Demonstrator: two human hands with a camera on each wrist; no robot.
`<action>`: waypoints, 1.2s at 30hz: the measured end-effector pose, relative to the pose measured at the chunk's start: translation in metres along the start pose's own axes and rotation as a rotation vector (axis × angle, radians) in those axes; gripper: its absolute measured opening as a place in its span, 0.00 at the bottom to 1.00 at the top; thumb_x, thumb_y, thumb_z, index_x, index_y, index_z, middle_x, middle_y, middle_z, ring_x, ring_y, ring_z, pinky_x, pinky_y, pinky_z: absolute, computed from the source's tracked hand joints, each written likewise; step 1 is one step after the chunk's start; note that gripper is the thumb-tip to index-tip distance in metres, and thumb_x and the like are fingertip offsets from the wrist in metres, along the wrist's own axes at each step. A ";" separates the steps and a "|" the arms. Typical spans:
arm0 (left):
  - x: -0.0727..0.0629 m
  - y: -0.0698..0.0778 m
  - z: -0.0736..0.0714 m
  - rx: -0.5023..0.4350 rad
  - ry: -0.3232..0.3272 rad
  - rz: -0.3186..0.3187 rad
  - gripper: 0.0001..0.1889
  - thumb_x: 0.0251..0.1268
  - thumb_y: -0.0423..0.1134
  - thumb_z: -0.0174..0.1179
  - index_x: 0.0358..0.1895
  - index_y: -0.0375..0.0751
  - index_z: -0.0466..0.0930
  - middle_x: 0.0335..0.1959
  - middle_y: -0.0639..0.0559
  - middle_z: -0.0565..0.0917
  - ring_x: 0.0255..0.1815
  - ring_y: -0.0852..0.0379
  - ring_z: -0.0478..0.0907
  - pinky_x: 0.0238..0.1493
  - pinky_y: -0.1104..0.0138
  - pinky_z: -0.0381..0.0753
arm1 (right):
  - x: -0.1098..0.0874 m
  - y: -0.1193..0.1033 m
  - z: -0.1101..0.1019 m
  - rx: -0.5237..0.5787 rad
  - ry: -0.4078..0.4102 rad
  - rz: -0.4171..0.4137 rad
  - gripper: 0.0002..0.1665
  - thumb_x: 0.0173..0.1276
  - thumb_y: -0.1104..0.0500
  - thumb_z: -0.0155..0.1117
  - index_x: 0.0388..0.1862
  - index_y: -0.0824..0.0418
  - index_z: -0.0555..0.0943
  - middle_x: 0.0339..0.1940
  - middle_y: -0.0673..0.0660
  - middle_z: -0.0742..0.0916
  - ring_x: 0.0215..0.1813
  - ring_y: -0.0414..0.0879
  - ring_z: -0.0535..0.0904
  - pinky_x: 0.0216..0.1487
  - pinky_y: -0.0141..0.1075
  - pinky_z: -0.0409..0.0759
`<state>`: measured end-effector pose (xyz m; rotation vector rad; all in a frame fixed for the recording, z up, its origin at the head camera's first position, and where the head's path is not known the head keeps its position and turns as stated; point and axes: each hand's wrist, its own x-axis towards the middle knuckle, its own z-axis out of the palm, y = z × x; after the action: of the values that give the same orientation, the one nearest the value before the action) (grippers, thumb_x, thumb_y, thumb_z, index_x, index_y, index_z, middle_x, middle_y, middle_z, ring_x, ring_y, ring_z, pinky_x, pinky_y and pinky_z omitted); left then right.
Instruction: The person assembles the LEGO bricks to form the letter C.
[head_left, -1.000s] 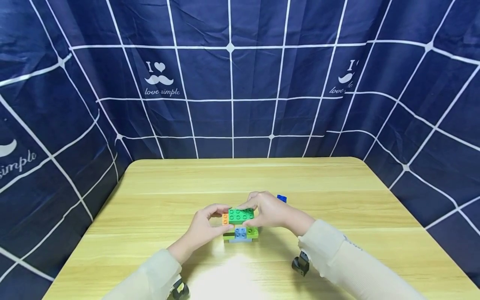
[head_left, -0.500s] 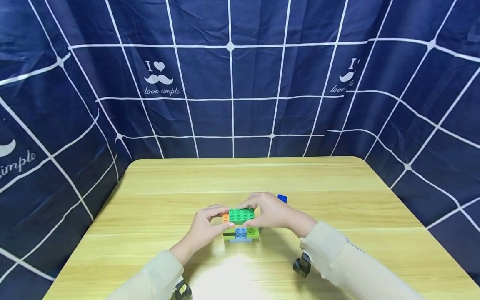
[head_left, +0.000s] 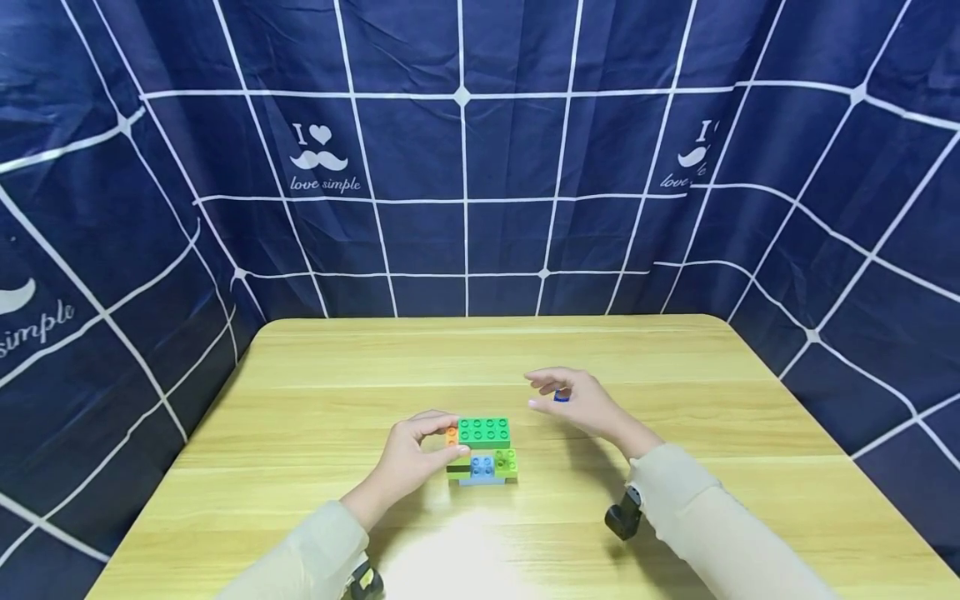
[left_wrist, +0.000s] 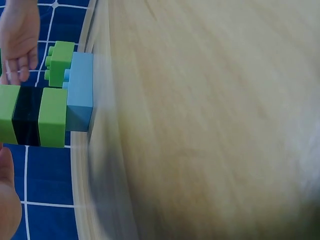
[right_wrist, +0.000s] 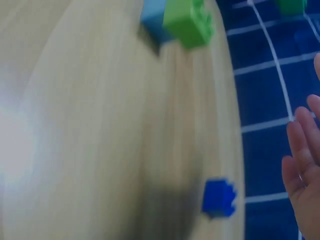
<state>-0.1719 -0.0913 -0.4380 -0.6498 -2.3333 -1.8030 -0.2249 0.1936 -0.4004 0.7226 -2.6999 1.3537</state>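
Note:
A small structure of toy building bricks stands on the table, topped by a long green brick (head_left: 483, 432). An orange brick (head_left: 452, 436) shows at its left, with a light blue brick (head_left: 482, 468) and a lime brick (head_left: 506, 462) lower in front. My left hand (head_left: 405, 457) grips the structure's left side between thumb and fingers. In the left wrist view, a black brick (left_wrist: 27, 116) lies between lime ones. To the right, my right hand (head_left: 587, 406) hovers with loose fingers, holding nothing. It partly hides a dark blue brick (head_left: 562, 397), which the right wrist view shows on the table (right_wrist: 218, 197).
The wooden table (head_left: 360, 358) has a dark blue curtain (head_left: 405, 233) with white lines behind it and at both sides. Black wrist cameras hang below both sleeves, the right one (head_left: 624, 515) close above the tabletop. Bright glare covers the front middle.
My right hand has let go of the green brick and moved right, over by the dark blue brick. My left hand keeps its grip on the structure, which stays in place.

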 end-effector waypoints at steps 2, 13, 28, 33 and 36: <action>0.000 0.000 0.000 0.001 0.002 -0.002 0.19 0.48 0.34 0.74 0.47 0.38 0.84 0.45 0.53 0.83 0.51 0.54 0.77 0.55 0.60 0.76 | -0.002 0.011 -0.003 -0.013 0.050 0.038 0.27 0.60 0.53 0.71 0.57 0.61 0.79 0.51 0.63 0.83 0.51 0.53 0.78 0.54 0.55 0.74; -0.001 -0.003 0.001 -0.005 0.007 0.027 0.19 0.48 0.34 0.73 0.47 0.36 0.84 0.45 0.52 0.83 0.51 0.53 0.77 0.55 0.60 0.76 | -0.018 0.058 -0.007 -0.168 0.130 0.185 0.35 0.57 0.52 0.73 0.62 0.63 0.74 0.57 0.63 0.78 0.58 0.62 0.73 0.56 0.55 0.73; 0.000 -0.002 0.002 -0.024 -0.010 0.007 0.19 0.48 0.33 0.73 0.47 0.37 0.84 0.45 0.53 0.83 0.49 0.55 0.77 0.54 0.58 0.77 | -0.017 0.070 0.006 -0.270 0.154 0.286 0.27 0.59 0.55 0.72 0.54 0.67 0.78 0.46 0.63 0.82 0.48 0.57 0.77 0.51 0.50 0.76; 0.000 -0.002 0.002 -0.031 -0.008 0.013 0.19 0.48 0.33 0.73 0.47 0.37 0.84 0.45 0.53 0.83 0.49 0.54 0.77 0.54 0.53 0.76 | -0.018 0.069 0.007 -0.272 0.151 0.287 0.25 0.59 0.55 0.72 0.52 0.67 0.79 0.44 0.62 0.84 0.46 0.55 0.78 0.50 0.49 0.77; -0.001 -0.002 0.002 -0.018 -0.006 0.011 0.19 0.48 0.33 0.73 0.47 0.38 0.84 0.45 0.54 0.83 0.49 0.55 0.77 0.54 0.55 0.77 | -0.020 0.066 0.006 -0.253 0.156 0.289 0.24 0.60 0.55 0.71 0.52 0.66 0.79 0.42 0.59 0.84 0.45 0.53 0.79 0.48 0.48 0.78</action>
<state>-0.1719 -0.0903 -0.4404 -0.6702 -2.3151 -1.8212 -0.2339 0.2307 -0.4584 0.2034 -2.8521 1.0279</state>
